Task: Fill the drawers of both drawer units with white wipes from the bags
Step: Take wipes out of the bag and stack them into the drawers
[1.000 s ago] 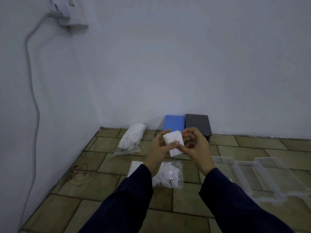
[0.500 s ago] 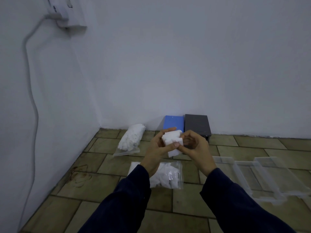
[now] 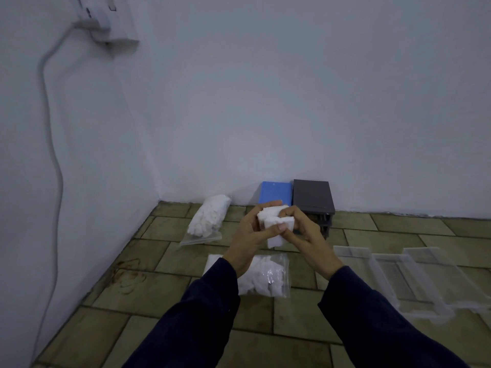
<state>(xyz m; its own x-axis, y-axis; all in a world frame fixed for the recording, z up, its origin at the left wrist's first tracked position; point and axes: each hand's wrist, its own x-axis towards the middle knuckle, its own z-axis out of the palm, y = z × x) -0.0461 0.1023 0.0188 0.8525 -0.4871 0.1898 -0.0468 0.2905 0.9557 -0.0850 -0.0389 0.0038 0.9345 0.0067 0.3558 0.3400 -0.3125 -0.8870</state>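
Both hands are raised in front of me over the tiled floor. My left hand (image 3: 248, 232) and my right hand (image 3: 303, 231) together pinch a small stack of white wipes (image 3: 275, 227). Under my wrists lies a clear bag of wipes (image 3: 268, 278). A second, fuller bag of wipes (image 3: 208, 219) lies near the wall corner. A blue drawer unit (image 3: 275, 193) and a dark grey drawer unit (image 3: 312, 195) stand side by side against the back wall. Several clear plastic drawers (image 3: 398, 277) lie on the floor to the right.
White walls meet in a corner at the left. A wall socket (image 3: 106, 19) with a plug and a white cable (image 3: 53, 155) hangs down the left wall. The floor is brown tile (image 3: 159, 288).
The wipes in my hands have been bunched and turned slightly, and both hands have shifted a little upward. Bags, units and drawers have not moved.
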